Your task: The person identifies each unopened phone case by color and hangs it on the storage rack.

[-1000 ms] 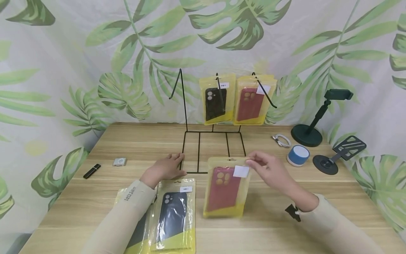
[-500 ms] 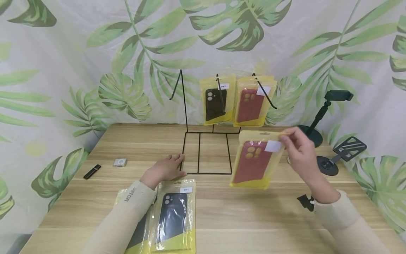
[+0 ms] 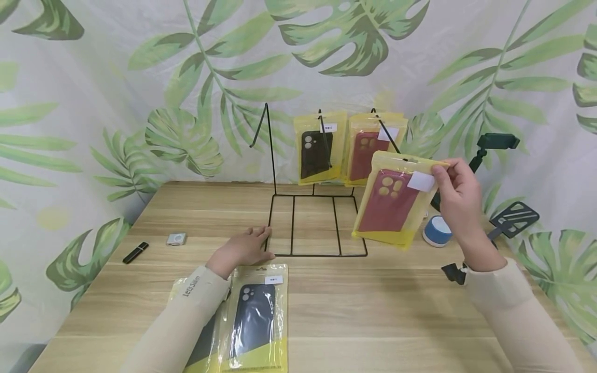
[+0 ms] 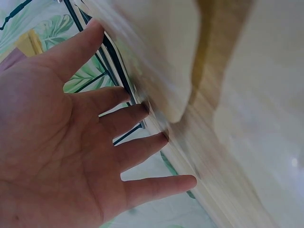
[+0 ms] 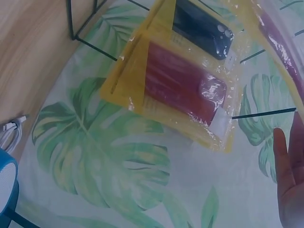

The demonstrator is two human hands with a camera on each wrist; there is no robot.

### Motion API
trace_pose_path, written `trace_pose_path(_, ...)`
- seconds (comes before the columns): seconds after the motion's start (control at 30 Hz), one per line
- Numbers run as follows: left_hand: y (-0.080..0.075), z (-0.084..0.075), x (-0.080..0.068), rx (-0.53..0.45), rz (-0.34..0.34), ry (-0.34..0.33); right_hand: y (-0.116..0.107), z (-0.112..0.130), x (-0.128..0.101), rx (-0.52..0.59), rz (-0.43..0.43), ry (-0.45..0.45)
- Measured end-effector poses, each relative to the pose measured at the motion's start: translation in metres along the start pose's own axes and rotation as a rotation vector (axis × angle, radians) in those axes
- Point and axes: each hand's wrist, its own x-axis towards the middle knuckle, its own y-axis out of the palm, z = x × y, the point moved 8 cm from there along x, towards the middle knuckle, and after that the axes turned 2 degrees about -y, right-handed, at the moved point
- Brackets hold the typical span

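Observation:
My right hand (image 3: 440, 170) pinches the top right corner of a yellow packet with a red phone case (image 3: 389, 202) and holds it in the air, tilted, just in front of the right hook of a black wire rack (image 3: 270, 155). Two packets hang on the rack: a black case (image 3: 318, 147) and a red case (image 3: 368, 140); the right wrist view shows the hanging red-case packet (image 5: 185, 90). My left hand (image 3: 261, 242) lies flat on the table, fingers spread (image 4: 142, 114), touching the rack's base corner. A dark-case packet (image 3: 256, 318) lies by my left forearm, another partly under it.
A blue round speaker (image 3: 437, 231), a black phone stand (image 3: 496, 140) and a second low stand (image 3: 510, 217) sit at the right. At the left lie a black stick (image 3: 135, 252) and a small silver item (image 3: 176, 238). A leaf-print cloth hangs behind the wooden table (image 3: 373, 311).
My right hand has lifted the red-case packet off the table and carried it up and to the right, close to the rack's right hook. The left hand has stayed put.

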Motion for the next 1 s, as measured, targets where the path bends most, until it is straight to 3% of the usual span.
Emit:
trace_pose_path(0.63,-0.001,-0.001,-0.001,-0.001,-0.004,-0.001,0.028,-0.029,0.038,-0.197,0.110,0.088)
trace_pose_path(1.0,-0.001,0.000,0.000,0.001,-0.002,-0.001,0.048,-0.045,0.066,-0.249,0.148,0.130)
